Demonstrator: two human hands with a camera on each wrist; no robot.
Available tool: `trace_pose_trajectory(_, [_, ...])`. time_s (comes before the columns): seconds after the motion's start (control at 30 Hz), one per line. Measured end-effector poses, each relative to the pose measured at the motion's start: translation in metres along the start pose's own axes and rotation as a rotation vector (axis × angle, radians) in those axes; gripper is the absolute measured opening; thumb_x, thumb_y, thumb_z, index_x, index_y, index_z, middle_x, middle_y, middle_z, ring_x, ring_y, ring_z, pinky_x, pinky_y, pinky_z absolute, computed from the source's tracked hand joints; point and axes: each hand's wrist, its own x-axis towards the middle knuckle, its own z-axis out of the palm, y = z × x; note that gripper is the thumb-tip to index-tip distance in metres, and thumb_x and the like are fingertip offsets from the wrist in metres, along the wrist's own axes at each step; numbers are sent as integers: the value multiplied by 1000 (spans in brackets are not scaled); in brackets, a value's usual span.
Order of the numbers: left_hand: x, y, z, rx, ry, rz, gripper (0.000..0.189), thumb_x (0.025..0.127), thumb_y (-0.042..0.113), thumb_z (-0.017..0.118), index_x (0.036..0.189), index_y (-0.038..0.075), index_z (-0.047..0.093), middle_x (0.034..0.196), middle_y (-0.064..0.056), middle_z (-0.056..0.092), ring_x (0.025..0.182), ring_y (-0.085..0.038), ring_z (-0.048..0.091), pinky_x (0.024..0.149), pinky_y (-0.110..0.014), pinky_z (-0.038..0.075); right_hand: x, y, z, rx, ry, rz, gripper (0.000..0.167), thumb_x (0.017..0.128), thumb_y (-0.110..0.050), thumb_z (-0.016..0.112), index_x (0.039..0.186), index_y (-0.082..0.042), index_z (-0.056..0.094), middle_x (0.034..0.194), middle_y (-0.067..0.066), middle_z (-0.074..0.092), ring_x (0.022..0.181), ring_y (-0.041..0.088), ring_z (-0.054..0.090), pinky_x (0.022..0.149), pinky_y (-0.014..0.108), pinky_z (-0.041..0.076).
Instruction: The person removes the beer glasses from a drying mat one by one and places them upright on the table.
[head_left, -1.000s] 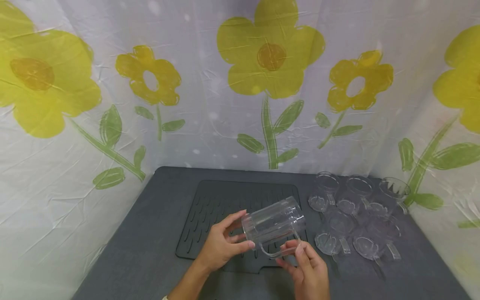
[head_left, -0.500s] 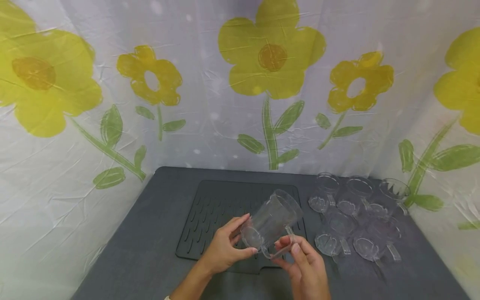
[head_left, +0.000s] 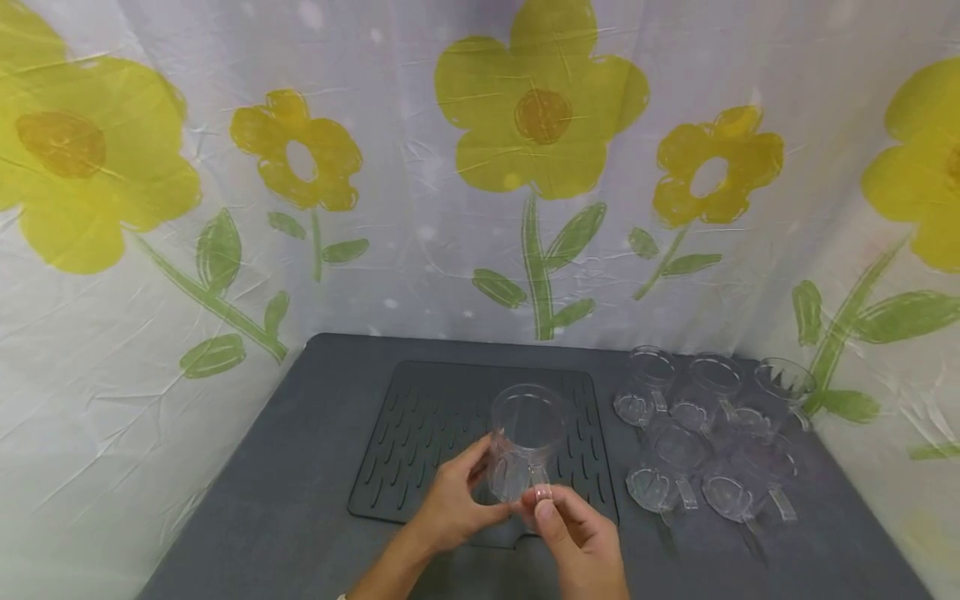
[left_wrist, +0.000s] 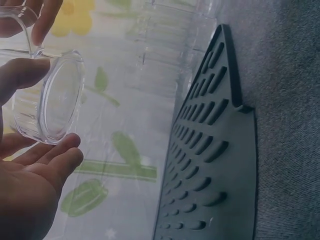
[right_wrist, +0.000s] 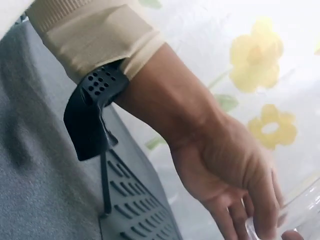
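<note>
A clear plastic-looking mug (head_left: 529, 417) is held above the dark ribbed drying mat (head_left: 411, 417), its round mouth turned up and its handle toward me. My left hand (head_left: 459, 506) holds the lower body from the left; the left wrist view has the thumb on one side of the mug's base (left_wrist: 65, 97) and fingers on the other. My right hand (head_left: 573, 533) pinches the handle (head_left: 540, 479) between thumb and fingers. In the right wrist view, only a piece of the mug (right_wrist: 302, 212) shows past the right hand (right_wrist: 230, 172).
Several similar clear mugs (head_left: 687, 493) stand in rows right of the mat, close together. Behind the dark grey table (head_left: 247, 475) hangs a white curtain (head_left: 405, 250) printed with yellow flowers, which also borders both sides.
The mug has turned from lying tilted to the right to nearly upright, its mouth swinging left and its handle coming toward me. My right hand moved left with the handle.
</note>
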Motion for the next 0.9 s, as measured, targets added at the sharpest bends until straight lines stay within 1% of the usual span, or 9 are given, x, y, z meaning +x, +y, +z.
trace_pose_trajectory(0.07, [0, -1, 1, -14, 0, 29, 82, 78, 13, 83, 146, 3, 38, 141, -15, 46, 132, -26, 42, 106, -33, 34, 0, -1, 4, -28, 26, -21, 17, 98, 7, 47, 99, 16, 62, 95, 10, 67, 91, 19, 67, 82, 32, 55])
trace_pose_trajectory(0.13, [-1, -1, 1, -18, 4, 50, 80, 78, 9, 82, 145, 4, 39, 142, -15, 46, 132, -25, 41, 106, -33, 33, 0, -2, 7, -65, 58, -35, 16, 97, 7, 49, 93, 13, 64, 88, 10, 67, 85, 19, 67, 78, 32, 56])
trace_pose_trajectory(0.23, [-2, -1, 2, -19, 7, 64, 79, 77, 5, 81, 145, 5, 40, 142, -13, 46, 133, -25, 40, 107, -32, 32, -1, -3, 10, -120, 97, -55, 17, 96, 7, 52, 87, 8, 66, 81, 9, 67, 77, 19, 67, 74, 31, 57])
trace_pose_trajectory(0.4, [-1, 1, 0, 13, 5, 72, 81, 77, 13, 83, 145, 4, 41, 140, -5, 49, 130, -23, 43, 107, -34, 33, 0, -8, 8, -208, 142, -45, 18, 96, 3, 55, 83, 4, 67, 76, 8, 66, 73, 20, 66, 72, 29, 56])
trace_pose_trajectory(0.53, [-2, 3, -5, 37, 11, 55, 88, 76, 15, 85, 148, 3, 36, 140, -6, 48, 129, -23, 45, 107, -35, 34, 2, -16, 5, -246, 159, -25, 20, 97, 0, 56, 81, 0, 67, 75, 8, 66, 74, 21, 66, 74, 28, 55])
trace_pose_trajectory(0.67, [-6, 5, -13, 47, 26, 19, 93, 75, 16, 85, 149, 1, 31, 143, -12, 44, 132, -26, 41, 107, -33, 33, 4, -24, 0, -239, 184, -17, 20, 97, 0, 56, 81, 1, 67, 75, 10, 65, 75, 22, 65, 77, 27, 54])
trace_pose_trajectory(0.8, [-8, 7, -21, 61, 40, 13, 91, 78, 17, 83, 150, 2, 30, 145, -13, 41, 134, -28, 38, 108, -35, 33, 6, -31, -6, -218, 225, 0, 19, 97, -1, 56, 82, 5, 65, 75, 12, 64, 75, 21, 64, 77, 26, 53])
trace_pose_trajectory(0.9, [-9, 7, -26, 74, 57, 19, 90, 79, 17, 83, 150, 2, 30, 146, -13, 40, 134, -28, 38, 107, -35, 33, 8, -34, -13, -163, 236, -17, 18, 97, 2, 54, 83, 9, 63, 75, 11, 64, 76, 20, 65, 77, 27, 54])
